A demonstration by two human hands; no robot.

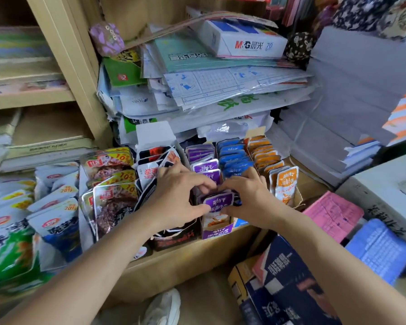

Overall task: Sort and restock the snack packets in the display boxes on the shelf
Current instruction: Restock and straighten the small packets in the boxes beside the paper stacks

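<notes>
Purple packet (218, 202), pinched by curled left grip (176, 200), apparently right grip (253, 198) too

Purple packet (218, 202) edges hidden under left hand (176, 195), right hand (251, 198); shoe (164, 306) cut by bottom edge.

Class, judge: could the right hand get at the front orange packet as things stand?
Probably yes: the front orange packet stands uncovered just beside the right hand, which must first release the purple packet.
</notes>
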